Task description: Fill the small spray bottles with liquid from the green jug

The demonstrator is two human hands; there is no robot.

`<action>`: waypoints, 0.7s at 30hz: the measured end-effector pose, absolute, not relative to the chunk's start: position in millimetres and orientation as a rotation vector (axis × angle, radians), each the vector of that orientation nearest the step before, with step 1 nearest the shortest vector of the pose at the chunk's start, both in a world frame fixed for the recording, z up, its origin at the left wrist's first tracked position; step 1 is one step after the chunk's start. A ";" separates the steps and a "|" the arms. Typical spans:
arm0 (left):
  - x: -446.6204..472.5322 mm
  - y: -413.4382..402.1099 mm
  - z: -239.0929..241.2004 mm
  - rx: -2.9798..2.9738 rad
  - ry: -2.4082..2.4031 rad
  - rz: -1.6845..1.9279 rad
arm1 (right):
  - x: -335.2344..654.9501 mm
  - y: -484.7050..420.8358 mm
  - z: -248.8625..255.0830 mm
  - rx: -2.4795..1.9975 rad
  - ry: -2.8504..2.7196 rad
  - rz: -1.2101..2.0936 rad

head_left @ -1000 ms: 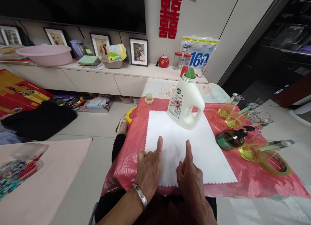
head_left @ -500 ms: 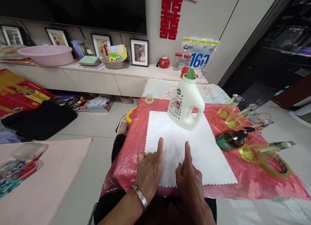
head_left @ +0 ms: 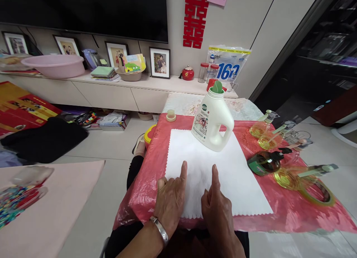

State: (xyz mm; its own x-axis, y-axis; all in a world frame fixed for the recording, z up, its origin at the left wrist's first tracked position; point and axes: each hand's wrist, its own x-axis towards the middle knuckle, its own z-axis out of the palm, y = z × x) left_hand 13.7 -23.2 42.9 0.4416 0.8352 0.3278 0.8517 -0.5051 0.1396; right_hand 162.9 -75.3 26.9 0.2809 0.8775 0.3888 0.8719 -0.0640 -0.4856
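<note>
My left hand point(head_left: 170, 198), with a silver bangle on the wrist, is over the near left part of a white scallop-edged cloth point(head_left: 237, 187). My right hand point(head_left: 219, 206) is over its near middle. Both are open and hold nothing; each index finger points forward, apart from the other, curled fingers. Beyond them stands an upright cream detergent jug point(head_left: 213, 120), its handle to the right and a green piece point(head_left: 217, 87) in its uncapped mouth. A pale round cap point(head_left: 171, 115) sits on the red plastic table cover point(head_left: 147, 176), left of the jug.
At the table's right are pump bottles with yellow liquid point(head_left: 287, 177), a dark bottle with a green label point(head_left: 263, 163) and a tape roll point(head_left: 320, 193). A pink-covered surface point(head_left: 69, 198) with colourful small pieces is at left. Behind stands a long cabinet point(head_left: 106, 92).
The view has tilted up slightly, so everything sits a little lower in the picture. The hands keep the same pose, and the jug has not moved on the cloth.
</note>
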 end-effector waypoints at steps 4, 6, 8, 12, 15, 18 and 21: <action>15.5 -22.2 44.2 -2.625 -1.547 -0.532 | 163.8 -74.9 26.0 -1.902 -1.574 -0.004; 16.1 -21.9 44.9 -2.632 -1.564 -0.521 | 164.2 -74.6 26.2 -1.901 -1.576 -0.006; 16.4 -21.9 44.8 -2.640 -1.565 -0.516 | 164.4 -74.1 27.0 -1.902 -1.580 0.002; 17.4 -23.2 42.0 -2.661 -1.568 -0.513 | 163.8 -72.8 28.9 -1.898 -1.593 0.003; 18.8 -24.7 38.1 -2.677 -1.582 -0.521 | 162.9 -73.0 29.7 -1.892 -1.608 0.011; 18.8 -21.6 32.7 -2.709 -1.559 -0.531 | 166.1 -72.3 31.2 -1.888 -1.613 0.063; 15.2 -7.3 25.4 -2.747 -1.482 -0.529 | 178.7 -65.3 37.7 -1.844 -1.598 0.107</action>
